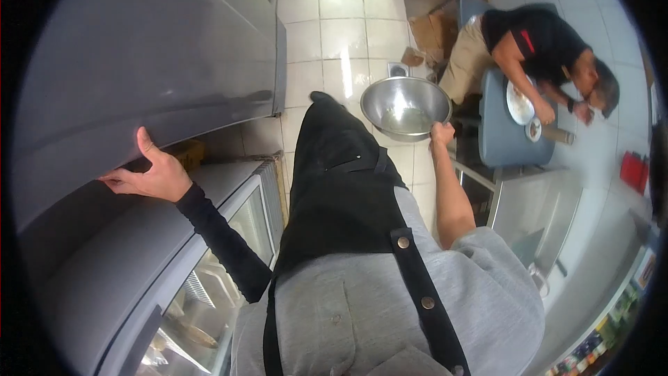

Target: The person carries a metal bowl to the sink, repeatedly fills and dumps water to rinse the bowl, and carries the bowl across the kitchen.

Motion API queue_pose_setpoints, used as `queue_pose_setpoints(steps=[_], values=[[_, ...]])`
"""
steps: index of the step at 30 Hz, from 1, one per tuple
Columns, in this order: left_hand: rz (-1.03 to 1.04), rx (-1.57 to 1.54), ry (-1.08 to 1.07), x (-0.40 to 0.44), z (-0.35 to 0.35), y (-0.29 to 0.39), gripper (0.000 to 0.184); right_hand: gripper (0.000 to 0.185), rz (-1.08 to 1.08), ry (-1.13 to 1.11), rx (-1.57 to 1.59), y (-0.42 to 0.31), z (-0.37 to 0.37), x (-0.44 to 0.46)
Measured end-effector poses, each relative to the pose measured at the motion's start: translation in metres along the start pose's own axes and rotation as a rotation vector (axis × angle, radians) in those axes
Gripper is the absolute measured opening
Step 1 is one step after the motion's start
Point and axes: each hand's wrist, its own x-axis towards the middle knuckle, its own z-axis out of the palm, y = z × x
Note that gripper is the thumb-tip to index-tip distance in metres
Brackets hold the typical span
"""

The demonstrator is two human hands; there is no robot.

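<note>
My right hand point(442, 132) grips the rim of a wide stainless steel mixing bowl point(406, 101), held out over the floor. A little pale liquid or residue seems to lie in its bottom; I cannot tell which. On the left, my left hand point(156, 175) holds the edge of a large grey refrigerator door point(146, 49). Its thumb rests against the front face, and its fingertips are partly hidden at the edge. Below that arm is a glass-fronted display fridge point(202, 306) with things inside.
A person in a dark shirt point(543, 35) sits at a grey table point(511, 143), with a white plate point(518, 106) and a small bowl point(534, 130). A metal sink counter point(532, 202) stands at the right. Cardboard point(431, 33) lies by the tiled floor point(341, 21).
</note>
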Motion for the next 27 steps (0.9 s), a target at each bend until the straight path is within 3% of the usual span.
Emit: queue_pose_setpoints(steps=[1,5,10,13,15,17,18,19,21,23,26,27], values=[[-0.008,-0.033,0.001,0.0,-0.001,0.001,0.099,0.006,-0.054,0.026,0.01,0.051,0.013,0.028],[-0.022,-0.009,-0.014,-0.003,-0.003,0.003,0.103,0.005,0.13,0.065,0.205,0.029,-0.043,-0.026],[0.095,-0.055,0.044,-0.018,0.005,-0.006,0.098,0.011,0.233,0.09,0.374,0.091,-0.11,-0.031],[0.109,-0.06,0.005,-0.07,0.006,0.003,0.092,0.014,0.288,0.097,0.424,0.112,-0.162,-0.053],[0.125,-0.138,-0.145,-0.136,0.006,-0.011,0.091,0.014,0.292,0.098,0.473,0.118,-0.201,-0.087],[0.104,-0.225,-0.452,-0.219,0.012,-0.012,0.086,0.014,0.285,0.111,0.53,0.137,-0.239,-0.114],[-0.066,-0.636,-0.559,-0.273,0.015,-0.007,0.082,0.015,0.294,0.129,0.562,0.148,-0.26,-0.129],[0.162,-0.362,-0.788,-0.315,0.008,-0.011,0.074,0.017,0.297,0.149,0.596,0.161,-0.28,-0.143],[-0.059,-0.606,-1.309,-0.383,-0.021,0.023,0.066,0.019,0.277,0.222,0.684,0.187,-0.323,-0.175],[0.361,-0.594,-1.613,-0.44,-0.045,0.038,0.063,0.022,0.225,0.312,0.775,0.207,-0.368,-0.216],[0.939,-0.756,-1.734,-0.461,-0.124,0.103,0.061,0.027,0.197,0.485,0.936,0.234,-0.451,-0.28],[1.032,-0.727,-1.802,-0.475,-0.134,0.105,0.06,0.03,0.206,0.553,0.931,0.251,-0.478,-0.303]])
